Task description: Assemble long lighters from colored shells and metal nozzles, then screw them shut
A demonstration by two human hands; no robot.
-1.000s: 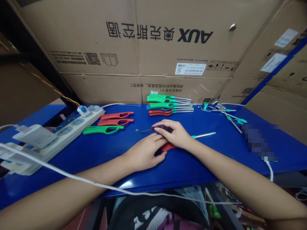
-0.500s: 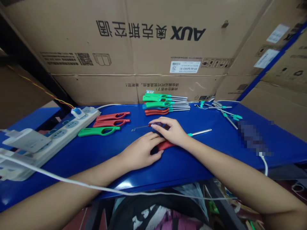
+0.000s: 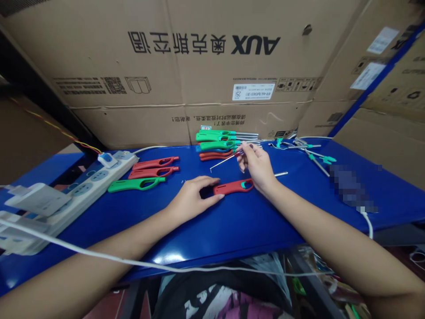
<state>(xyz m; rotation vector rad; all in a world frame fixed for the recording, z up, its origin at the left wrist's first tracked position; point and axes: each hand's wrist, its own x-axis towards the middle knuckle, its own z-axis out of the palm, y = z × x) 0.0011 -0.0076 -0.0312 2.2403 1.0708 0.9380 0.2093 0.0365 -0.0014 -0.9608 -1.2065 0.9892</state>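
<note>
A red long-nosed lighter [image 3: 230,188] lies flat on the blue table, its handle end to the left. The thumb and fingers of my left hand [image 3: 191,198] are curved around that end, holding it at its edges. My right hand [image 3: 260,167] is closed on a small screwdriver [image 3: 223,163] with a dark red handle, raised above the lighter. Its thin shaft slants down to the left, and something tiny shows at the tip. My right wrist covers part of the lighter's front; its metal tube [image 3: 281,174] shows beyond. Tiny metal pieces [image 3: 183,181] lie beside my left hand.
Two red handles [image 3: 154,172] and a green one [image 3: 137,184] lie at left beside a white power strip [image 3: 89,186]. Stacked lighters [image 3: 217,145] lie at the back, before the cardboard [image 3: 149,126]. Loose metal tubes [image 3: 318,164] lie right. A white cable [image 3: 159,266] crosses in front.
My right hand has lifted the screwdriver up and to the right, away from the tiny metal pieces. My left hand has shifted slightly left, and more of the red lighter shows.
</note>
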